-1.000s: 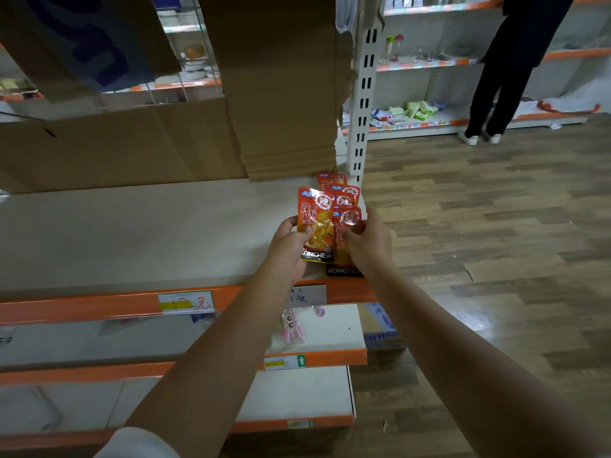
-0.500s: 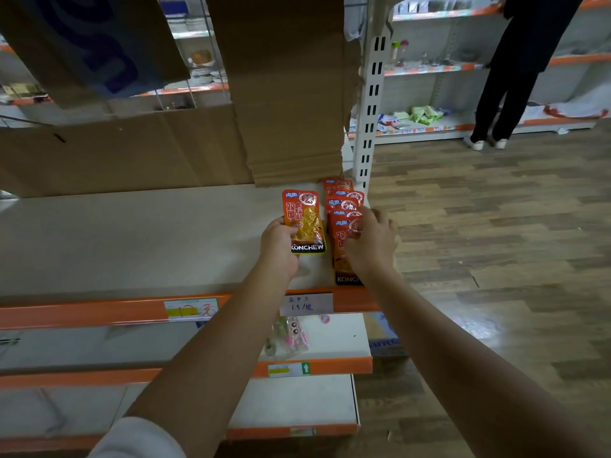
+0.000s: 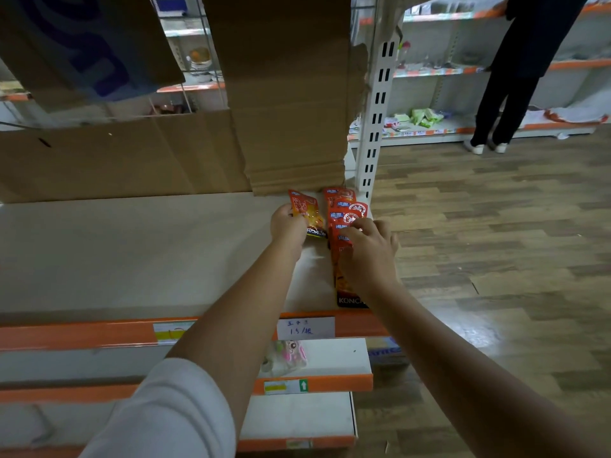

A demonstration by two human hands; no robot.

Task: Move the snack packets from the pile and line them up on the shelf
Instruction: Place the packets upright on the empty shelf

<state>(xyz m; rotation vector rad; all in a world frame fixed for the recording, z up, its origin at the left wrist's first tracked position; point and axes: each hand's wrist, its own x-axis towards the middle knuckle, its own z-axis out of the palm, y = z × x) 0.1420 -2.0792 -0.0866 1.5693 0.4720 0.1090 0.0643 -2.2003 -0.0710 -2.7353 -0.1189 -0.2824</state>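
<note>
A single snack packet (image 3: 305, 213) lies on the shelf (image 3: 132, 252) near its back right corner, pinched at its left edge by the left hand (image 3: 287, 226). Just beside it on the right, a row of overlapping snack packets (image 3: 345, 219) runs from the back edge to the front edge along the right end. The right hand (image 3: 370, 249) rests on that row, fingers spread and lightly bent. Cardboard sheets (image 3: 284, 94) stand behind the shelf.
</note>
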